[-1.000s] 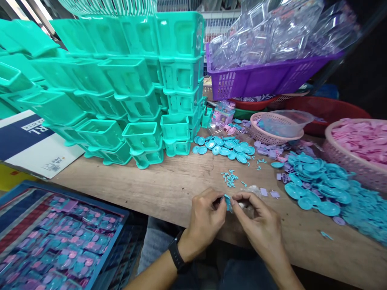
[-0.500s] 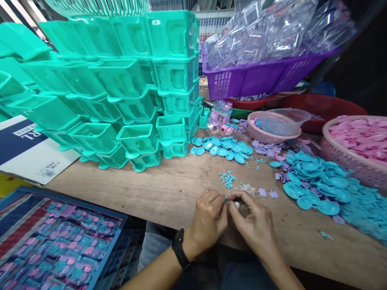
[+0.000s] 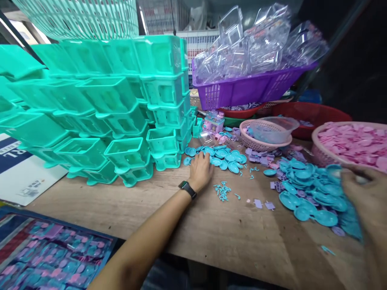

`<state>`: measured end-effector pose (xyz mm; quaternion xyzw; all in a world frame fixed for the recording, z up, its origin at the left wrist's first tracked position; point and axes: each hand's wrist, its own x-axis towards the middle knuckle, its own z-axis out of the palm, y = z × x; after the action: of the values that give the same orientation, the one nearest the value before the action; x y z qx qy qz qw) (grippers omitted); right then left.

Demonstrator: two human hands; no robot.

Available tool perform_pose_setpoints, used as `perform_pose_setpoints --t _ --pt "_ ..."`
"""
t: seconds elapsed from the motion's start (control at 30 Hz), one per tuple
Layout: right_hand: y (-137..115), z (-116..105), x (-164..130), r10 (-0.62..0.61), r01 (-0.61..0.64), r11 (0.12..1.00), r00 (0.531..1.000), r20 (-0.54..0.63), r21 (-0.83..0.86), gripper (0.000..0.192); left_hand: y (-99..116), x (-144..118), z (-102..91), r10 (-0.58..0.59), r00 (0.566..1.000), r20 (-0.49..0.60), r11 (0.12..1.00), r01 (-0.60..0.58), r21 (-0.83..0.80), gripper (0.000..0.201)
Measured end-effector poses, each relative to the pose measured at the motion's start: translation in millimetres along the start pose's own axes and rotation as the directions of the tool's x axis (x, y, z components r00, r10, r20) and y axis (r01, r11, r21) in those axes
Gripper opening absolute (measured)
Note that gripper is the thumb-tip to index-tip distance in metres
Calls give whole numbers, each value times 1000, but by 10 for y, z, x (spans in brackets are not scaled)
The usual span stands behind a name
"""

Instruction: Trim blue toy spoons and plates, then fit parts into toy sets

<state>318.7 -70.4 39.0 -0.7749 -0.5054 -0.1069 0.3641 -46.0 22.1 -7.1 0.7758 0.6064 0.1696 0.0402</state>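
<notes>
The left hand [image 3: 200,169], fingers curled loosely, rested on the small blue discs [image 3: 222,155] mid-table toward the far edge, best pinching one cleanly, while the blurred right hand's [image 3: 361,193] grip was unreadable.

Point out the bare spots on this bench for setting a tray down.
Bare wood lies in front of the teal bin stack, left of the left hand, and along the near table edge. Right of that, blue discs crowd it.

A wooden table [image 3: 193,225] fills the lower frame; teal bins [image 3: 99,117] stacked upper left, blue discs [image 3: 222,155] centre, pink baskets [image 3: 260,141] upper right.
</notes>
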Motion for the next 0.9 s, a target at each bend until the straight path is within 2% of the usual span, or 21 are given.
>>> perform_pose_setpoints --t 0.07,0.1,0.17,0.23,0.27,0.37,0.47,0.57,0.63,0.7,0.8,0.9 --pt "-74 43 -35 40 -41 994 999 -12 -100 25 -42 125 33 -15 999 49 1000 14 20 25" --pt "-174 88 -123 10 -9 996 1000 11 -94 27 -59 149 37 -26 998 58 999 25 20 22" --pt "-437 235 -399 -142 138 989 984 109 47 32 -92 137 15 -50 997 65 999 49 22 19" --pt "-704 436 -733 -299 239 939 922 244 247 33 -127 62 -45 -67 996 67 997 65 31 20" --pt "-817 541 -893 -356 270 917 885 299 292 33 -146 5 -84 -68 996 63 997 66 33 22" --pt "-1027 788 -1255 -421 355 905 827 372 234 29 -215 -227 -196 -52 998 27 998 52 -33 25" --pt "-1081 864 -1419 -437 423 897 810 390 127 26 -286 -527 -253 -43 998 -50 966 29 -256 31" --pt "-1086 844 -1465 -465 472 877 794 391 83 27 -316 -834 -251 -137 986 -92 836 65 -545 30" --pt "-1100 821 -1470 -474 491 869 795 380 57 29 -303 -1005 -235 -236 971 -46 698 136 -703 16" --pt "-1133 780 -1472 -468 467 880 816 339 89 30 -270 -1136 -221 -309 951 26 550 201 -810 10" --pt "-1227 638 -1493 -407 331 900 869 281 282 27 -199 -1257 -215 -369 925 89 395 243 -886 16" --pt "-1368 430 -1568 -318 164 882 899 301 442 25 -116 -1318 -225 -383 919 94 369 245 -896 17"
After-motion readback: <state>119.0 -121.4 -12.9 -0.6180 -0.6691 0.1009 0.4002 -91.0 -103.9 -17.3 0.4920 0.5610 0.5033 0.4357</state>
